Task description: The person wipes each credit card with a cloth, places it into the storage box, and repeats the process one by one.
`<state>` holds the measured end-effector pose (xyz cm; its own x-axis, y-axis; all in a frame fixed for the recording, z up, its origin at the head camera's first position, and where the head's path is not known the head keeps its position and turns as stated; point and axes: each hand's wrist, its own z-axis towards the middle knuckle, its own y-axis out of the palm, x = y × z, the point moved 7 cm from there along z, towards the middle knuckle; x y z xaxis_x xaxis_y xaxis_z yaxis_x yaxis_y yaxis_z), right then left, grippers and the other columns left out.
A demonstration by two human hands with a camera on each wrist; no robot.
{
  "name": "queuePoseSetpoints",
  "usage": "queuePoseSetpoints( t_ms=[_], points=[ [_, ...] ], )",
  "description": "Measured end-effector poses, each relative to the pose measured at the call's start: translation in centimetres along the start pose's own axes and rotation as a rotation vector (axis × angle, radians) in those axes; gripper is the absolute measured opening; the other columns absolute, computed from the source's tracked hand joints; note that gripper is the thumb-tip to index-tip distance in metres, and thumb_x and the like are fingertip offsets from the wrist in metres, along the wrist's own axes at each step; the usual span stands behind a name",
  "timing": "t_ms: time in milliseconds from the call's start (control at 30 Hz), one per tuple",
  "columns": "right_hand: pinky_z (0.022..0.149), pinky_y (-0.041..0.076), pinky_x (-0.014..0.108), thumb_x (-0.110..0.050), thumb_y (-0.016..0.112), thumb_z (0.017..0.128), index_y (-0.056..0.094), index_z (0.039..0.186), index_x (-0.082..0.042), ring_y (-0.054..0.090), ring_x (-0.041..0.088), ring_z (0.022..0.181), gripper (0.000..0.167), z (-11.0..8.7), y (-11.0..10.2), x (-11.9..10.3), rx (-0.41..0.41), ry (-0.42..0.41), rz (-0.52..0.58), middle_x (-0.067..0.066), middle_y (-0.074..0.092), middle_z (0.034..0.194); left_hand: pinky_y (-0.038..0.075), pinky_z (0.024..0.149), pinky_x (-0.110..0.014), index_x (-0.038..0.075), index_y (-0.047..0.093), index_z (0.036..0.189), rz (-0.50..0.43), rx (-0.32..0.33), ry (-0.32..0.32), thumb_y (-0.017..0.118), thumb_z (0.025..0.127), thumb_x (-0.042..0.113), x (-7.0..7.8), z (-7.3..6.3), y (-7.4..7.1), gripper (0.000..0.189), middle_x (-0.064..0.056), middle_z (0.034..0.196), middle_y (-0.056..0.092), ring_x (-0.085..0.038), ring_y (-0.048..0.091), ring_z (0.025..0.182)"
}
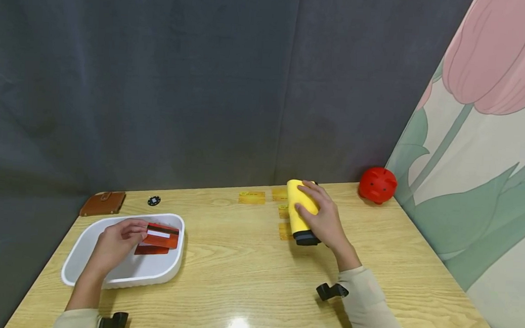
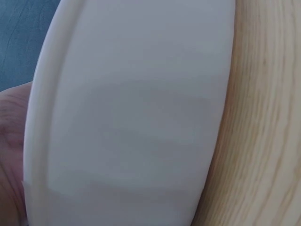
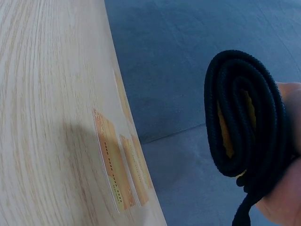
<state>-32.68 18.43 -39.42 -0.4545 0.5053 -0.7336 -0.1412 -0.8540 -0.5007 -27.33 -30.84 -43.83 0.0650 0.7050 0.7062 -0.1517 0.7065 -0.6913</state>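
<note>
Over the white tray (image 1: 172, 270), my left hand (image 1: 117, 243) pinches a red card (image 1: 162, 239) with a dark stripe and a white strip. Another red card (image 1: 152, 250) shows just below it, partly covered. In the left wrist view the tray's side wall (image 2: 136, 113) hides most of that hand. My right hand (image 1: 324, 214) grips a rolled yellow cloth with a dark edge (image 1: 297, 200), held above the table. The right wrist view shows the cloth's coiled black end (image 3: 244, 117). Near it lie several yellow cards, one of them a yellow card (image 3: 113, 160) with printed digits.
A brown wallet (image 1: 103, 203) and a black poker chip (image 1: 154, 201) lie behind the tray. At the back right stands a red piggy bank (image 1: 377, 185). One yellow card (image 1: 252, 197) lies at the back middle. A dark curtain (image 1: 195, 91) borders the wooden table (image 1: 230, 261).
</note>
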Motion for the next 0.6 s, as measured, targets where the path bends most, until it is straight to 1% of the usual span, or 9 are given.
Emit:
queuePoseSetpoints(
  t_ms=[133,267,467,600],
  points=[
    [0.118,0.041,0.058,-0.010,0.076,0.093,0.065,0.139,-0.009,0.041,0.038,0.150,0.048,0.02,-0.18,0.09,0.009,-0.004,-0.005,0.011,0.053,0.154,0.050,0.071,-0.006,0.002,0.071,0.121,0.002,0.033,-0.031,0.076,0.093,0.011,-0.19,-0.17,-0.32,0.030,-0.016,0.106,0.079,0.015,0.061,0.081],
    [0.120,0.039,0.059,-0.011,0.076,0.093,0.065,0.138,-0.010,0.039,0.037,0.151,0.047,0.13,-0.51,0.12,0.025,-0.008,-0.005,0.011,0.053,0.153,0.051,0.071,-0.005,0.002,0.071,0.122,-0.006,0.047,-0.046,0.079,0.092,0.013,-0.26,-0.10,-0.40,0.033,-0.017,0.107,0.078,0.015,0.062,0.080],
    [0.117,0.041,0.058,-0.011,0.076,0.093,0.066,0.138,-0.010,0.040,0.037,0.151,0.046,0.11,-0.75,0.33,0.027,0.003,0.007,0.011,0.053,0.153,0.051,0.069,-0.006,0.001,0.070,0.120,0.014,0.042,-0.045,0.078,0.091,0.009,-0.28,0.02,-0.25,0.031,-0.016,0.105,0.078,0.013,0.062,0.078],
    [0.118,0.040,0.057,-0.011,0.076,0.093,0.066,0.138,-0.011,0.040,0.036,0.151,0.046,0.10,-0.89,0.39,0.031,0.008,0.002,0.010,0.053,0.154,0.051,0.070,-0.006,0.000,0.071,0.119,-0.002,0.038,-0.018,0.077,0.091,0.006,0.35,0.02,-0.06,0.029,-0.017,0.104,0.078,0.013,0.062,0.079]
  ],
)
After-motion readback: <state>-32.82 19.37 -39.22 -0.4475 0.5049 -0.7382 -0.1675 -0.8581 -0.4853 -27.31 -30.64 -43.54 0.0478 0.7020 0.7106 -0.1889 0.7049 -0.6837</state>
